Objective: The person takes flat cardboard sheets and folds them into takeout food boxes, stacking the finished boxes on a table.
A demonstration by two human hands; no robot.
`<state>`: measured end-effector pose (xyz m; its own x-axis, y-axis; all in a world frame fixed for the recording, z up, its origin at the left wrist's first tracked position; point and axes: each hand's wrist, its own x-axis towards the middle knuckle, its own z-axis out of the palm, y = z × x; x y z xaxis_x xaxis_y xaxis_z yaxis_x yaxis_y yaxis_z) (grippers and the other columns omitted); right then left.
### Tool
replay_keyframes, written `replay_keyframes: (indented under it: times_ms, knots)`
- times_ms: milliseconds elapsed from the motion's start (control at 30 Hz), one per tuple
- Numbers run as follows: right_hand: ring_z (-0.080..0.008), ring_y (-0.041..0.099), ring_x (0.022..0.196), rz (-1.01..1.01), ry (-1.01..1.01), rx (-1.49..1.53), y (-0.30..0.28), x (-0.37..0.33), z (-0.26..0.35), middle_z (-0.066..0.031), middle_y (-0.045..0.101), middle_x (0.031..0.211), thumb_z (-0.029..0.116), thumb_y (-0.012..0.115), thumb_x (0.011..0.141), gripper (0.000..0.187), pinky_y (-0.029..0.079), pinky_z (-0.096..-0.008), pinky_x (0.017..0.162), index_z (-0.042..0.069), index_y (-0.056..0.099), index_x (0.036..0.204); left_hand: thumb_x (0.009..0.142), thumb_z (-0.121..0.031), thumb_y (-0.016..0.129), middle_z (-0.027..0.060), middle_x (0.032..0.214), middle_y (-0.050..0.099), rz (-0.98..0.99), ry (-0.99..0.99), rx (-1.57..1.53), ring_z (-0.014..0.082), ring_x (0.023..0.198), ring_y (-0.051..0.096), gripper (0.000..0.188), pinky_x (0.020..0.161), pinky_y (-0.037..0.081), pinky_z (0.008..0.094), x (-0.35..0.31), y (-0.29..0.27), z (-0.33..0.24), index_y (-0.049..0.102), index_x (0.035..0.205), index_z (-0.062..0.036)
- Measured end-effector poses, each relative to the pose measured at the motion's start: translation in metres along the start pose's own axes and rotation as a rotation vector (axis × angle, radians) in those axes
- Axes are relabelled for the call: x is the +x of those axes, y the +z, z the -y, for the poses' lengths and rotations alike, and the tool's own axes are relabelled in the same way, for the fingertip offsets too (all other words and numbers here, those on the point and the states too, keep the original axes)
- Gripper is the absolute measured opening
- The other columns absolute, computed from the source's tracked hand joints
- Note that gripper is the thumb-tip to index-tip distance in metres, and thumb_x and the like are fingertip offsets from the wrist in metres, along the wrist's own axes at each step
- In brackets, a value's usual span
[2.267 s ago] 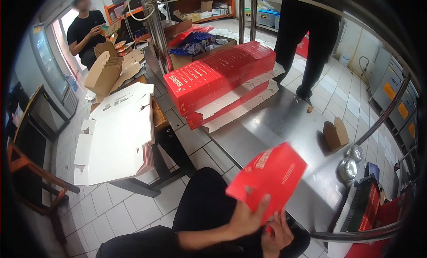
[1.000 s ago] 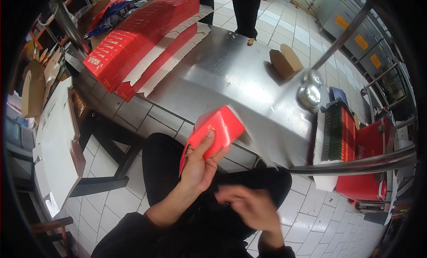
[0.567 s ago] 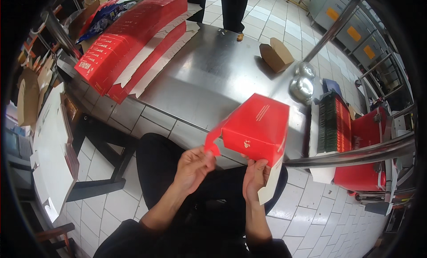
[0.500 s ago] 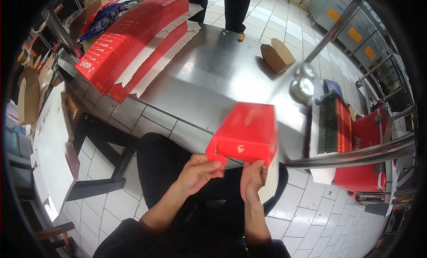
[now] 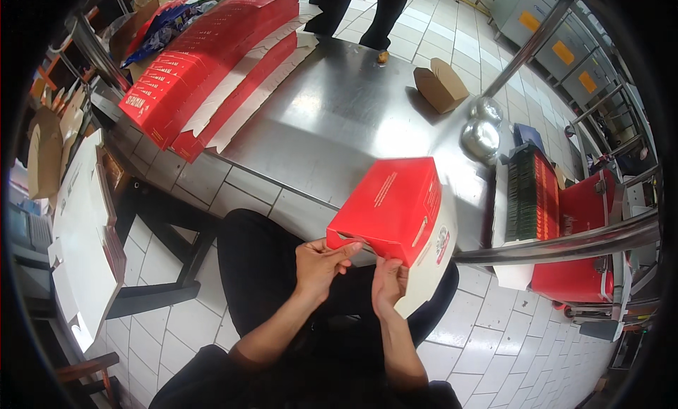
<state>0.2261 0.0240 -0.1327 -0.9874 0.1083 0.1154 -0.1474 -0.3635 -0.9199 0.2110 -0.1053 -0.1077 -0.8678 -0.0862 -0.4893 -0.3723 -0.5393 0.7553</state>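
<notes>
A red cardboard box (image 5: 387,201), partly folded, is held over my lap at the near edge of the metal table. On its right side hangs a cream-coloured flap (image 5: 429,268) with a small printed emblem. My left hand (image 5: 321,268) pinches the box's near left corner, thumb pointing along the edge beside a dark gap in the fold. My right hand (image 5: 390,285) grips the lower near edge, thumb and fingers closed on the cardboard. The fingers under the box are partly hidden.
Nested red boxes (image 5: 212,63) fill the far left of the steel table (image 5: 311,119). A brown carton (image 5: 441,88) stands at its far right, near a shiny round metal piece (image 5: 482,137). White cardboard sheets (image 5: 88,225) lean at left. Another person's legs (image 5: 360,14) stand beyond.
The near flap with the small emblem has folded in out of sight. The box has turned, showing more of its cream flap. My left hand has shifted right, closer to my right hand.
</notes>
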Motion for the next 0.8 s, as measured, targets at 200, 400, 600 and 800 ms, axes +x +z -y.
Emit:
replay_keyframes:
  times_ms: [200, 400, 600, 800]
  knots:
    - [-0.0068, 0.053, 0.089, -0.047, 0.102, 0.018, -0.009, 0.003, -0.006, -0.0022, 0.062, 0.098, 0.027, 0.056, 0.098, 0.029, 0.04, -0.0242, 0.08, 0.002, 0.059, 0.112, 0.088, -0.013, 0.07, -0.0009, 0.062, 0.052, 0.374, -0.442, -0.408, 0.0056, 0.047, 0.041, 0.013, 0.042, 0.031, 0.0205, 0.003, -0.012, 0.006, 0.06, 0.089, -0.006]
    - [-0.0149, 0.054, 0.112, -0.024, 0.245, 0.059, -0.011, -0.006, -0.004, -0.0066, 0.06, 0.12, 0.028, 0.053, 0.099, 0.028, 0.038, -0.0355, 0.103, 0.008, 0.058, 0.118, 0.089, -0.021, 0.069, -0.0003, 0.066, 0.054, 0.453, -0.378, -0.522, 0.0086, 0.057, 0.051, 0.015, 0.051, 0.039, 0.0221, 0.003, -0.013, 0.017, 0.064, 0.092, -0.0075]
    - [-0.0184, 0.059, 0.075, 0.085, -0.157, -0.781, -0.005, 0.028, 0.076, -0.0062, 0.063, 0.08, 0.025, 0.057, 0.098, 0.024, 0.045, -0.0332, 0.068, 0.002, 0.062, 0.095, 0.073, -0.03, 0.078, 0.0231, 0.131, 0.048, 0.353, 0.875, 1.431, 0.0394, 0.114, 0.052, 0.043, 0.093, 0.046, 0.0522, -0.022, -0.019, -0.012, 0.065, 0.109, -0.0122]
    - [-0.0312, 0.058, 0.094, 0.49, 0.007, -0.591, 0.013, 0.047, 0.098, -0.015, 0.062, 0.1, 0.022, 0.059, 0.091, 0.03, 0.044, -0.0397, 0.088, 0.0, 0.059, 0.111, 0.064, -0.019, 0.08, 0.0285, 0.138, 0.032, 0.422, 1.151, 1.097, 0.0484, 0.125, 0.037, 0.067, 0.104, 0.036, 0.0507, -0.001, -0.012, -0.048, 0.05, 0.124, -0.0164]
